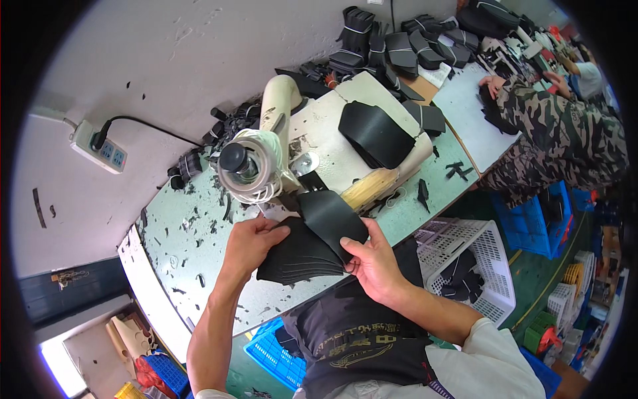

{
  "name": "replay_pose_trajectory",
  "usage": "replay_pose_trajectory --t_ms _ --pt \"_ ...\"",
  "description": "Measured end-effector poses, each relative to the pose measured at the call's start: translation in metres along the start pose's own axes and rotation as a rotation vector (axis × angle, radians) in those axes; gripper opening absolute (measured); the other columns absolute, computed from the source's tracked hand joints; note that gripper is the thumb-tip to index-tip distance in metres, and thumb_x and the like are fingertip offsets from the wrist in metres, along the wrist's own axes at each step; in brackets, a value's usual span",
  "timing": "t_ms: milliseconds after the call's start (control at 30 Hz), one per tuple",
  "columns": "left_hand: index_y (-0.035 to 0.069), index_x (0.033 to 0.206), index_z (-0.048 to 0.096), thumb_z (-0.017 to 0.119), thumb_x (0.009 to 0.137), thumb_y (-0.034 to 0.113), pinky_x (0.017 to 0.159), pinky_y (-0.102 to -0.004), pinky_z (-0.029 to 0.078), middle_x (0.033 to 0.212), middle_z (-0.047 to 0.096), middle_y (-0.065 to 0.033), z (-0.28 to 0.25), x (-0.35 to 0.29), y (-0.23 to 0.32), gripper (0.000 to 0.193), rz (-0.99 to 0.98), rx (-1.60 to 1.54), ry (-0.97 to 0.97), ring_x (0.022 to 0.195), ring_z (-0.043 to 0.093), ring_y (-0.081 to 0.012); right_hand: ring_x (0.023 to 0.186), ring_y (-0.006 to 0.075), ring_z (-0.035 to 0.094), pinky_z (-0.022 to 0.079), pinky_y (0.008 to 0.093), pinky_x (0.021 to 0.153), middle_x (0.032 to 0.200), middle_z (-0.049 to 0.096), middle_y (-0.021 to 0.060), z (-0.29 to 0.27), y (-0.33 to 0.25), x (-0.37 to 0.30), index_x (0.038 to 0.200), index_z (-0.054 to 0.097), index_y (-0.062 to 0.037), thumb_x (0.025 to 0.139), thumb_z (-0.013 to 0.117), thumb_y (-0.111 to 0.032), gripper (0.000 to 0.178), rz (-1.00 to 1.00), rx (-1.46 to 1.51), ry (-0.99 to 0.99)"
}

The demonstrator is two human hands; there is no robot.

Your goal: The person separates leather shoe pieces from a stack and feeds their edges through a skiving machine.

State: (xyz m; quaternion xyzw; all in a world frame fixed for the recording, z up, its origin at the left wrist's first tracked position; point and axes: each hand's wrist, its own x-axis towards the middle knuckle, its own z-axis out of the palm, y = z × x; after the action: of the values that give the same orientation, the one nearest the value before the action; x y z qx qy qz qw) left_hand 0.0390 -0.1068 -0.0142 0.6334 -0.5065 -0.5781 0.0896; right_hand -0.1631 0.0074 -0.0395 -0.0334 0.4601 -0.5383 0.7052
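My left hand (251, 244) grips the left edge of a fanned stack of black leather pieces (299, 256) lying on the pale green table (179, 246). My right hand (372, 259) pinches the top black piece (330, 214) and holds it up under the head of a cream sewing machine (319, 133). More black pieces (376, 133) lie on top of the machine bed.
Black scraps litter the table. A white basket (488, 266) with black pieces stands at the right, a blue crate (272, 352) below the table. A person in a camouflage jacket (565, 126) works at the far table. A power strip (100, 146) hangs on the wall.
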Motion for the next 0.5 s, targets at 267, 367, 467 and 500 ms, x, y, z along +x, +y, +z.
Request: replay_pose_trajectory --t_ms 267,367,467,500 --pt "0.000 0.093 0.071 0.073 0.080 0.025 0.062 -0.0257 0.046 0.074 0.068 -0.0070 0.005 -0.006 -0.002 0.028 0.021 -0.141 0.014 0.066 0.059 -0.0100 0.071 0.0076 0.057 0.044 0.0231 0.055 0.096 0.061 0.0016 -0.006 -0.011 -0.001 0.126 0.042 -0.0112 0.087 0.062 -0.006 0.044 -0.040 -0.092 0.059" --pt "0.001 0.092 0.072 0.073 0.080 0.023 0.062 -0.0258 0.046 0.074 0.068 -0.0070 0.000 -0.002 -0.002 0.026 0.009 0.002 0.044 0.068 0.060 -0.0094 0.069 0.0088 0.059 0.045 0.0234 0.053 0.095 0.062 0.0018 0.003 -0.004 0.001 0.125 0.042 -0.0109 0.087 0.062 -0.006 0.043 -0.013 0.016 0.049" --pt "0.000 0.092 0.072 0.073 0.079 0.023 0.065 -0.0271 0.048 0.075 0.069 -0.0081 0.004 0.006 0.001 0.026 0.023 0.216 0.105 0.069 0.061 -0.0097 0.068 0.0092 0.060 0.045 0.0226 0.053 0.095 0.063 0.0023 0.004 -0.008 0.002 0.126 0.042 -0.0102 0.088 0.061 -0.005 0.043 -0.031 -0.004 0.053" --pt "-0.001 0.094 0.071 0.072 0.080 0.020 0.064 -0.0254 0.047 0.078 0.069 -0.0068 0.010 0.007 0.005 0.025 0.057 0.158 0.098 0.068 0.059 -0.0092 0.069 0.0113 0.065 0.050 0.0230 0.050 0.091 0.065 0.0031 -0.003 -0.010 0.005 0.126 0.043 -0.0123 0.089 0.058 -0.002 0.041 -0.043 0.005 0.022"
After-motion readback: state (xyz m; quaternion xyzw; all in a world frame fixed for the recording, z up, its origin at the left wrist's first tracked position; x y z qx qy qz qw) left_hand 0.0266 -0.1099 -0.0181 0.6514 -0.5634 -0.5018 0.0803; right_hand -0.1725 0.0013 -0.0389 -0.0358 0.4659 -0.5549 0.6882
